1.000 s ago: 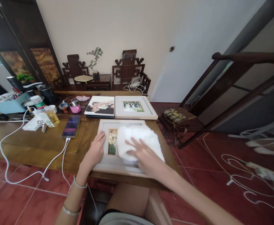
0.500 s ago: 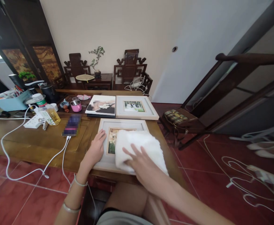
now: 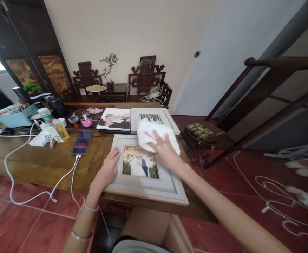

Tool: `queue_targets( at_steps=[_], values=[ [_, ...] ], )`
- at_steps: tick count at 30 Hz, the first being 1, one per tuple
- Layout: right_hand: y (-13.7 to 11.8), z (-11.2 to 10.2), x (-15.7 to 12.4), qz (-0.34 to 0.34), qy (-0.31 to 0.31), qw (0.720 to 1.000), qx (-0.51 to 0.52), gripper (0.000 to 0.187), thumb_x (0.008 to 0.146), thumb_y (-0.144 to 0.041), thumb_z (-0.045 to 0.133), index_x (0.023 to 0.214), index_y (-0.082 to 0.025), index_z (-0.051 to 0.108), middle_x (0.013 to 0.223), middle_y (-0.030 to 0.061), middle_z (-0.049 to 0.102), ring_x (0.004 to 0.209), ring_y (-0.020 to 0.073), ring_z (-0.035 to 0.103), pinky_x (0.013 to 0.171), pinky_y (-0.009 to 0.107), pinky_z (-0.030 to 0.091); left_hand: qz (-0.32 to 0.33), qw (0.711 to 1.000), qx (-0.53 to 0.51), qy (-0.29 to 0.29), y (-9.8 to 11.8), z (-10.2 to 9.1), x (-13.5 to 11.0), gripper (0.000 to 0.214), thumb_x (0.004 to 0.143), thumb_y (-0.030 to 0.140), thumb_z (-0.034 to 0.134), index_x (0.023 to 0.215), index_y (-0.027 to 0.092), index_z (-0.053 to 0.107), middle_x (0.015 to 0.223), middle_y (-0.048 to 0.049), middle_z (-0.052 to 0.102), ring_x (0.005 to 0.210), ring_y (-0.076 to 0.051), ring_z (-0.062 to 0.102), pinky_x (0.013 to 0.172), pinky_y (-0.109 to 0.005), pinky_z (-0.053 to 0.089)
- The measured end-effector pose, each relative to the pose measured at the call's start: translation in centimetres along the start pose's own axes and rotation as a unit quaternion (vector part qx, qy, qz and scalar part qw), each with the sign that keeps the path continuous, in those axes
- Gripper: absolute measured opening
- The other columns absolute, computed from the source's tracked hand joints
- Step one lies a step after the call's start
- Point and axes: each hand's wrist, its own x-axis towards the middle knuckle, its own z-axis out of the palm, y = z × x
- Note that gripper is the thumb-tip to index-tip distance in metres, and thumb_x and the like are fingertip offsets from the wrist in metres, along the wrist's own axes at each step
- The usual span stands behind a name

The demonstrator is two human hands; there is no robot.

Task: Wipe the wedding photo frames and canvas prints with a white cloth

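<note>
A light wooden picture frame (image 3: 147,193) lies flat near the table's front edge, a wedding photo (image 3: 140,165) at its centre. My left hand (image 3: 110,168) grips its left border, fingers together over the rim. Under my right hand (image 3: 165,151) is a folded white towel (image 3: 154,131), held with the fingers spread on top. The towel covers the frame's upper right corner and overlaps the lower part of a second picture frame (image 3: 173,123) behind it.
Left of the second frame sits a stack of photo panels (image 3: 114,121). A charging phone (image 3: 81,142), a bottle (image 3: 60,131), a pink cup (image 3: 86,120) and a power strip (image 3: 38,138) stand farther left. A chair with a plaid bag (image 3: 200,130) is at right.
My right hand has moved the towel up and away from me, from the photo's right side to the frame's far corner, uncovering the photo. My left hand stays at the left border.
</note>
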Motion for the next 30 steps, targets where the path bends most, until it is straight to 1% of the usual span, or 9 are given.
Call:
queue_targets(
  at_steps=[3,5,11,15,18,22,25,27,30],
  values=[
    [1.3,0.1,1.7,0.006,-0.028,0.999,-0.026,0.066,0.058,0.011,0.039,0.114,-0.017,0.060,0.145,0.0054,0.034,0.136,0.0373,0.013,0.100,0.068,0.016,-0.002,1.000,-0.011,0.006,0.0,0.0,0.0,0.055,0.076,-0.003,0.033,0.128,0.011,0.048,0.138,-0.0162,0.043,0.135,-0.023,0.030,0.110,-0.049,0.028],
    [-0.1,0.0,1.2,-0.007,-0.075,0.997,-0.025,0.065,0.059,0.011,0.041,0.114,-0.018,0.061,0.143,0.0056,0.037,0.134,0.0386,0.017,0.100,0.068,0.017,0.000,1.000,-0.013,0.010,0.0,0.0,0.0,0.056,0.076,-0.003,0.034,0.128,0.013,0.048,0.138,-0.0153,0.043,0.134,-0.023,0.031,0.110,-0.049,0.028],
    [-8.0,-1.8,-6.3,-0.093,-0.157,0.979,0.096,0.058,0.064,0.003,0.043,0.114,-0.021,0.060,0.145,0.0051,0.034,0.137,0.0344,0.011,0.104,0.066,0.012,-0.005,1.000,-0.007,0.018,0.1,0.1,0.0,0.055,0.079,-0.002,0.032,0.129,0.013,0.047,0.139,-0.0145,0.043,0.134,-0.021,0.031,0.110,-0.048,0.028],
    [-9.6,-3.0,-8.8,-0.135,-0.186,0.960,0.162,0.058,0.064,-0.001,0.043,0.115,-0.024,0.059,0.146,0.0019,0.032,0.137,0.0325,0.009,0.106,0.063,0.015,0.005,1.000,-0.022,0.015,0.2,-0.1,0.0,0.054,0.080,-0.001,0.032,0.129,0.015,0.047,0.139,-0.0114,0.044,0.134,-0.020,0.031,0.111,-0.048,0.028],
    [-8.4,-2.6,-6.5,-0.101,-0.191,0.968,0.130,0.062,0.064,0.003,0.043,0.119,-0.024,0.057,0.146,0.0024,0.034,0.136,0.0327,0.015,0.106,0.061,0.019,0.005,0.999,-0.035,0.014,0.4,-0.3,0.1,0.052,0.082,0.001,0.031,0.130,0.013,0.046,0.139,-0.0123,0.044,0.135,-0.020,0.030,0.112,-0.046,0.027],
    [-6.4,-0.7,-0.4,-0.029,-0.137,0.990,0.017,0.069,0.065,0.009,0.041,0.127,-0.020,0.050,0.149,0.0065,0.025,0.134,0.0396,0.016,0.100,0.067,0.023,-0.009,0.998,-0.058,0.016,1.1,-0.7,0.0,0.046,0.091,0.013,0.029,0.136,0.014,0.037,0.143,-0.0111,0.037,0.136,-0.019,0.029,0.113,-0.041,0.025],
    [-6.7,0.3,2.9,-0.039,-0.107,0.993,-0.024,0.062,0.070,0.007,0.040,0.127,-0.018,0.051,0.149,0.0069,0.025,0.134,0.0439,0.013,0.095,0.072,0.023,-0.031,0.996,-0.078,0.030,1.8,-1.1,0.1,0.046,0.094,0.025,0.030,0.139,0.017,0.031,0.146,-0.0082,0.034,0.135,-0.017,0.029,0.113,-0.038,0.023],
    [-7.8,0.4,3.3,-0.066,-0.125,0.989,-0.034,0.055,0.072,0.004,0.045,0.122,-0.016,0.055,0.148,0.0077,0.027,0.132,0.0474,0.014,0.094,0.074,0.023,-0.040,0.995,-0.088,0.040,2.2,-1.3,0.1,0.046,0.095,0.029,0.029,0.140,0.018,0.029,0.146,-0.0082,0.033,0.135,-0.016,0.029,0.113,-0.036,0.023],
    [-9.7,-0.2,1.4,-0.123,-0.157,0.980,-0.020,0.046,0.071,-0.003,0.052,0.114,-0.014,0.061,0.148,0.0081,0.027,0.131,0.0485,0.017,0.097,0.071,0.023,-0.052,0.993,-0.096,0.054,2.4,-1.4,0.2,0.046,0.096,0.031,0.028,0.139,0.017,0.031,0.145,-0.0093,0.035,0.134,-0.016,0.031,0.113,-0.036,0.024]
  ],
)
